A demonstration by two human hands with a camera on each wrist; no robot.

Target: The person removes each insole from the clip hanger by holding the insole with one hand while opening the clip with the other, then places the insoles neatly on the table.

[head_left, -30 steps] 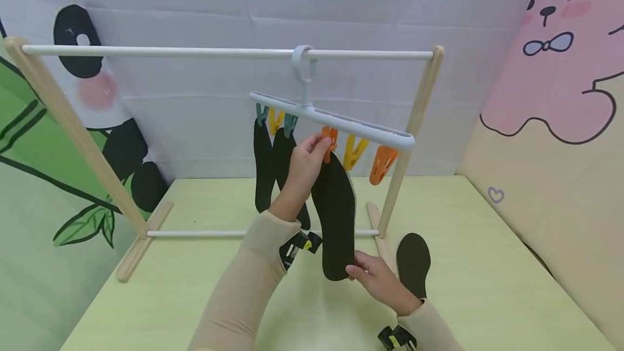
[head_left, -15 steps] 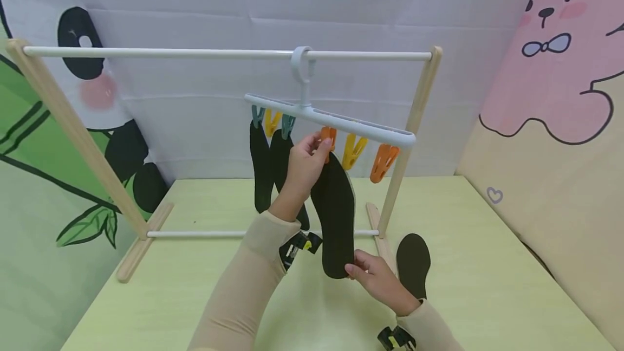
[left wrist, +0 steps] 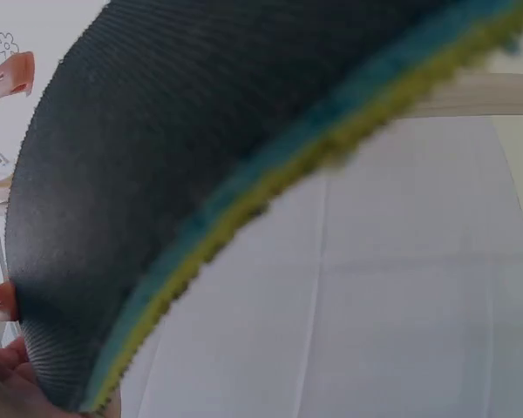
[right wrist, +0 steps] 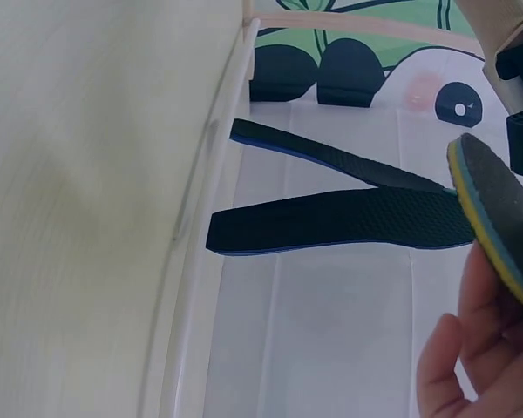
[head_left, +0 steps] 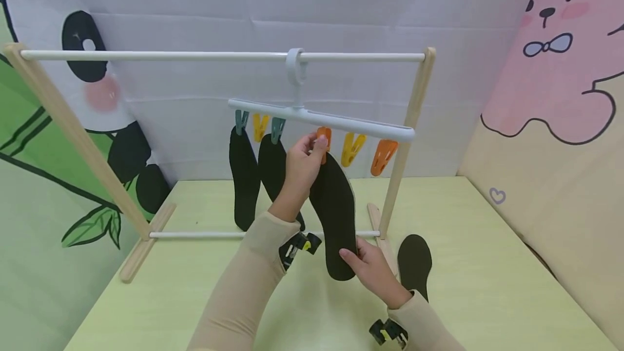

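Note:
In the head view my left hand (head_left: 301, 169) pinches an orange clothespin (head_left: 324, 135) under the pale blue clip hanger (head_left: 351, 121), its fingertips right at the top of a black insole (head_left: 335, 210). My right hand (head_left: 372, 268) grips that insole near its lower right edge, thumb over the front face. The insole's blue and yellow layered edge (left wrist: 235, 205) shows in the left wrist view. To the left, two more black insoles (head_left: 245, 180) (head_left: 272, 161) hang from green clothespins (head_left: 241, 121) (head_left: 278, 129), the second partly behind my left arm.
The hanger hooks over the white top rail (head_left: 195, 56) of a wooden-legged rack. A loose insole (head_left: 414, 264) lies on the table (head_left: 487, 264) at right, partly under my right sleeve. Yellow clothespins (head_left: 353, 149) (head_left: 260, 127) and another orange clothespin (head_left: 384, 157) hang bare.
The hanger has turned, its left end swinging left and slightly down with the two hanging insoles. My right hand has shifted a little up the held insole, its thumb farther over the face.

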